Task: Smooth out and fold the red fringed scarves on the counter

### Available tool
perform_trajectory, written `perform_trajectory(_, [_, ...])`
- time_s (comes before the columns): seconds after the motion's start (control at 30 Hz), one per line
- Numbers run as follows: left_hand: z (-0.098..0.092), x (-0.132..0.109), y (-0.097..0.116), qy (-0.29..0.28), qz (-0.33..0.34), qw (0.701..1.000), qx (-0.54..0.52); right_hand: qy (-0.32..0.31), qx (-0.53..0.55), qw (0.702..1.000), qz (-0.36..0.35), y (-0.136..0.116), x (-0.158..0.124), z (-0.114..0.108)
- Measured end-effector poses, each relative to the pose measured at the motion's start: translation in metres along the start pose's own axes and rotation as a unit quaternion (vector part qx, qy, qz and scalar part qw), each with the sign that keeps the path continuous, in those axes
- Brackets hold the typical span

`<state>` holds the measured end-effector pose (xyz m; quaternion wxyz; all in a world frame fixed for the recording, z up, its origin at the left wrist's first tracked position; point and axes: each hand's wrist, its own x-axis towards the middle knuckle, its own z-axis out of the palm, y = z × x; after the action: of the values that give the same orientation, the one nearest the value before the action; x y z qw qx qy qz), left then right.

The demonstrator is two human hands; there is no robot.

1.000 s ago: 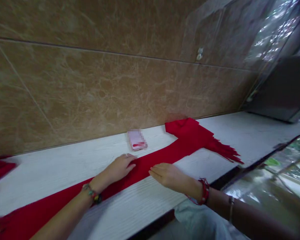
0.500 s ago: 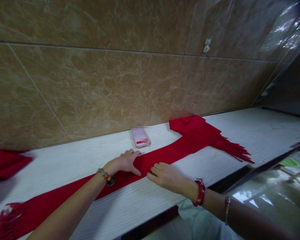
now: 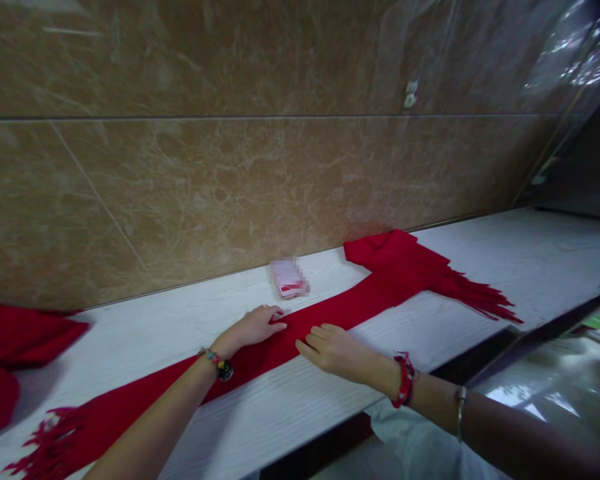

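Note:
A long red scarf (image 3: 360,303) with fringed ends lies stretched out flat along the white board surface, its right end folded over itself. My left hand (image 3: 253,327) rests at the scarf's far edge, thumb and fingers apart, wearing a beaded bracelet. Opposite it, at the near edge, my right hand (image 3: 335,350) is closed with curled fingers on the scarf's border; the exact pinch is partly hidden. A red cord bracelet and a metal bangle are on that wrist.
A pale pink phone-like object (image 3: 289,277), partly pixelated, lies beyond the scarf near the brown marbled wall (image 3: 220,187). More folded red cloth (image 3: 27,337) sits at the left. The white surface (image 3: 260,407) ends at a dark front edge.
My left thumb has moved away from the near edge towards the fingers at the far edge. My right hand stays at the near edge. The view has shifted slightly.

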<state>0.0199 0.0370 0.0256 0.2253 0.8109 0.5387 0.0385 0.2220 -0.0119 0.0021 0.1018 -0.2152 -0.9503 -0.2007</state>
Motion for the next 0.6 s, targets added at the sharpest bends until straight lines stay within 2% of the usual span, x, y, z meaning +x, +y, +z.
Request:
perform_trajectory(0.13, [-0.005, 0.022, 0.007, -0.037, 0.014, 0.999, -0.018, 0.022, 0.009, 1.000, -0.019, -0.002, -0.002, -0.003])
perform_trajectory(0.27, [-0.012, 0.034, 0.010, -0.080, 0.040, 0.994, -0.061, 0.038, 0.008, 0.999, -0.028, -0.001, -0.002, 0.005])
perform_trajectory(0.4, [-0.015, 0.037, 0.003, -0.089, 0.042, 0.989, -0.106, 0.058, -0.004, 0.998, -0.023, 0.001, -0.001, 0.011])
perform_trajectory(0.6, [-0.014, 0.033, -0.002, -0.089, 0.034, 0.976, -0.197, 0.049, -0.012, 0.999, 0.006, 0.001, -0.003, 0.006])
